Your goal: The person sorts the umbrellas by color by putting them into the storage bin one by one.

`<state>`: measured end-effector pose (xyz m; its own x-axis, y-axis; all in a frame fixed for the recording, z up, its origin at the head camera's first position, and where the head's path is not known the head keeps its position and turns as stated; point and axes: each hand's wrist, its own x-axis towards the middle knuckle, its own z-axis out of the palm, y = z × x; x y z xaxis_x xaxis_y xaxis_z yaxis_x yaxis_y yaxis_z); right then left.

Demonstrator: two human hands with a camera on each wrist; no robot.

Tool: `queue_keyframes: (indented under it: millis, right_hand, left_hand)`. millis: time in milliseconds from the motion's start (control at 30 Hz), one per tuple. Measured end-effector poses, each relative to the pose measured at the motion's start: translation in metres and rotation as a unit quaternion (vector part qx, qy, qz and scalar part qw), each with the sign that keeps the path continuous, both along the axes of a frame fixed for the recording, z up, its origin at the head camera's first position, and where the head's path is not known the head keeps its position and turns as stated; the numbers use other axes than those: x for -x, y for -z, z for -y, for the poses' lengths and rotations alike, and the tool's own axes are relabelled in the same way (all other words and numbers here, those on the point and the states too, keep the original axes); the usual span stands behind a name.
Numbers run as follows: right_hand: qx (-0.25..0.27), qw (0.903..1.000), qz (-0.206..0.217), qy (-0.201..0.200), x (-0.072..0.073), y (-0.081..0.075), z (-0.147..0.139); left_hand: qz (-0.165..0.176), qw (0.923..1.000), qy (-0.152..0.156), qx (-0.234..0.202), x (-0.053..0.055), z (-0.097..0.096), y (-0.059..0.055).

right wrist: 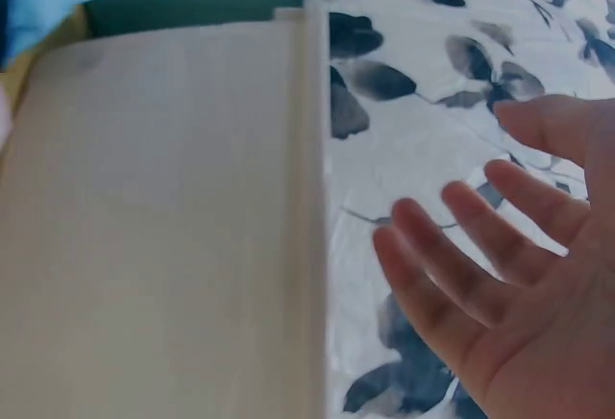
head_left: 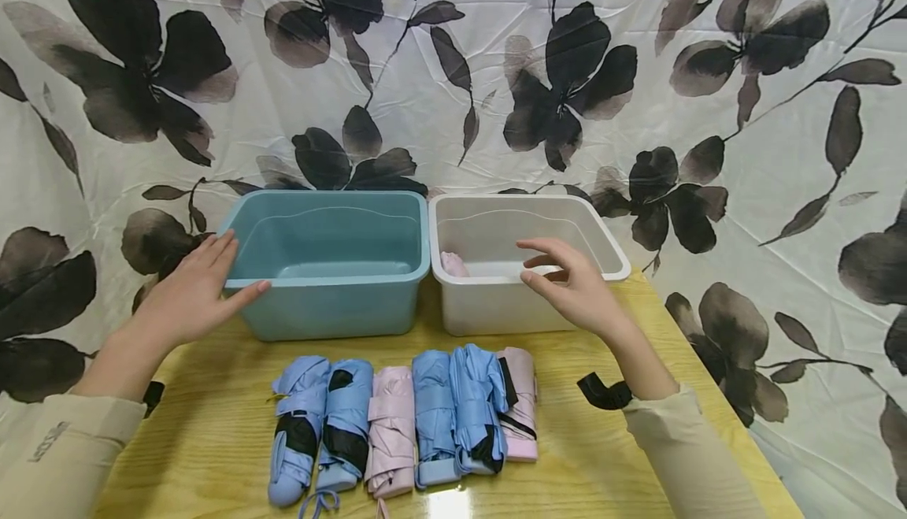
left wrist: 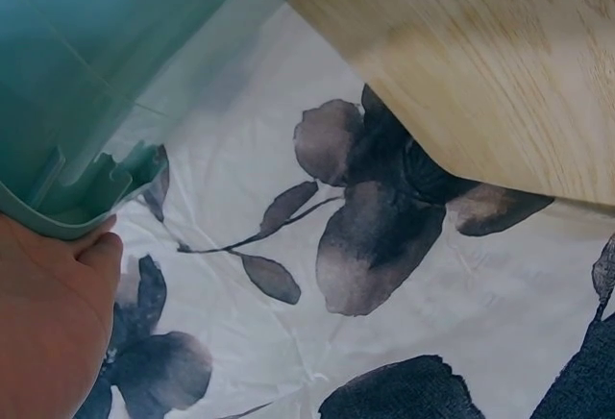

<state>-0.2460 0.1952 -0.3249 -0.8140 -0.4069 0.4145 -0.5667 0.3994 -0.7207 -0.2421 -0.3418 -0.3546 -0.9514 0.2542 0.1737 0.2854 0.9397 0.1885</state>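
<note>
My left hand [head_left: 194, 287] rests at the left end of a teal plastic bin [head_left: 329, 310], fingers extended along its rim; the left wrist view shows the hand [left wrist: 48, 318] against the bin's rim [left wrist: 72, 229]. Over the front right rim of a white bin [head_left: 489, 310] is my right hand [head_left: 570, 287], fingers loosely bent with nothing between them. A bit of pink fabric [head_left: 453, 265] shows inside the white bin's left side. In front of the bins lies a row of folded umbrellas: blue ones [head_left: 434, 405] and pink ones [head_left: 390, 424], wrapped with straps.
Both bins stand side by side at the back of a wood-grain table [head_left: 567, 456]. A white cloth with dark flowers [head_left: 439, 101] hangs behind. Black bands sit at both wrists, the right band [head_left: 605, 391] sticking out beside the sleeve.
</note>
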Motion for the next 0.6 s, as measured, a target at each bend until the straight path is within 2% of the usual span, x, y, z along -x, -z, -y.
queue_keyframes:
  millis: [167, 300, 433, 600]
  right_hand:
    - [0.017, 0.9945, -0.087, 0.056, -0.024, 0.028, -0.010]
    - [0.020, 0.9905, -0.109, 0.082, -0.039, 0.057, -0.013]
    - [0.004, 0.9924, -0.079, 0.094, -0.055, 0.087, -0.013]
    - [-0.036, 0.9942, 0.007, 0.101, -0.069, 0.117, -0.014]
  left_hand:
    - [0.001, 1.0000, 0.000, 0.002, 0.000, -0.001, 0.000]
    - [0.001, 1.0000, -0.005, 0.004, 0.001, -0.001, -0.002]
    - [0.006, 1.0000, -0.003, 0.005, 0.001, 0.000, -0.002]
    - [0.014, 0.9999, -0.007, 0.003, -0.001, -0.001, -0.004]
